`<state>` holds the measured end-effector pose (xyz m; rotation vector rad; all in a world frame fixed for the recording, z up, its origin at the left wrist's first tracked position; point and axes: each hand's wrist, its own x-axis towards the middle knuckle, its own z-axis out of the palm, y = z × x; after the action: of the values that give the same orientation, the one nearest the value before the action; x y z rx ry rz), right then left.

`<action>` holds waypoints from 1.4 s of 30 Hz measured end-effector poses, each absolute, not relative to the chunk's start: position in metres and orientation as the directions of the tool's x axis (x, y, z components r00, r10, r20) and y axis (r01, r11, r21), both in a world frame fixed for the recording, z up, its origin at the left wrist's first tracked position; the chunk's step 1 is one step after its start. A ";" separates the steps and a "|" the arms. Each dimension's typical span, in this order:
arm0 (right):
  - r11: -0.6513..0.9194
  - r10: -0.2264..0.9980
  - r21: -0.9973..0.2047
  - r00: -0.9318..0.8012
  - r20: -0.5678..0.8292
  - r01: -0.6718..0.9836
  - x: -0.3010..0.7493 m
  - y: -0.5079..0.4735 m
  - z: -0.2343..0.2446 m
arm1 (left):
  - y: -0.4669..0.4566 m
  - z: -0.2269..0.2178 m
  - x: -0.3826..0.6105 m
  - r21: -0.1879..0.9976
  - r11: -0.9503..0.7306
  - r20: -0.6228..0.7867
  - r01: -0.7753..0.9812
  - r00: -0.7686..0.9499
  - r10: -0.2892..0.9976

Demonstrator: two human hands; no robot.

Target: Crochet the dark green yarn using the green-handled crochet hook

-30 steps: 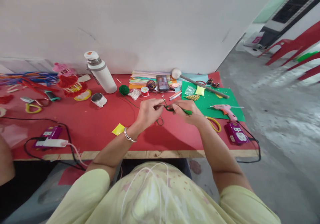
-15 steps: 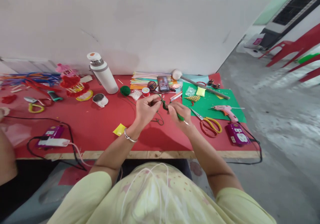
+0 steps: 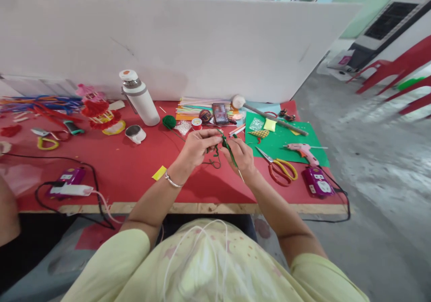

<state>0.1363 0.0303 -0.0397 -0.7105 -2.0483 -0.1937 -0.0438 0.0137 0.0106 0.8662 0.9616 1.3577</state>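
My left hand point(image 3: 197, 147) is closed in a pinch on a small dark green crochet piece point(image 3: 216, 150), partly hidden by the fingers. My right hand point(image 3: 242, 157) grips a crochet hook point(image 3: 231, 153) with a green handle; its metal end points down toward my wrist. Both hands meet just above the red tabletop point(image 3: 134, 167). From the green yarn ball point(image 3: 169, 122), a strand runs toward my left hand, and loose yarn curls on the table below. A bag of white beads point(image 3: 183, 127) and a red thread spool point(image 3: 196, 123) lie just beyond.
A white thermos point(image 3: 139, 97) and a metal cup point(image 3: 135, 134) stand left of my hands. On the right are scissors point(image 3: 281, 169), a pink glue gun point(image 3: 305, 151) and a purple power box point(image 3: 318, 181). A white board point(image 3: 202, 46) rises behind. Another person's arm point(image 3: 8, 212) is at far left.
My right hand has turned, and the hook now lies more steeply along the palm with more of its handle showing. More of the crochet piece hangs below my left fingers.
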 end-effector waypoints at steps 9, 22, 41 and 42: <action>0.940 0.216 0.014 -0.625 0.750 0.341 0.155 0.054 -0.022 | 0.019 0.019 -0.070 0.945 0.197 -0.154 -0.261 0.177 0.972; 0.962 0.251 -0.065 -0.761 0.598 0.266 0.175 0.052 0.006 | 0.038 0.019 -0.087 0.993 0.117 -0.118 0.020 0.257 0.959; 0.470 0.836 -0.881 -0.345 0.426 0.052 0.137 0.028 -0.015 | 0.019 0.014 -0.054 0.928 0.065 0.006 -0.367 0.191 0.982; 0.484 0.834 -0.874 -0.327 0.444 0.048 0.135 0.027 -0.015 | 0.018 0.014 -0.053 0.917 0.068 0.005 -0.392 0.182 0.983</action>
<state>0.1347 0.0268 -0.0149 -0.7562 -1.7223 0.9749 -0.0531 0.0176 0.0143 0.9643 0.7958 1.2208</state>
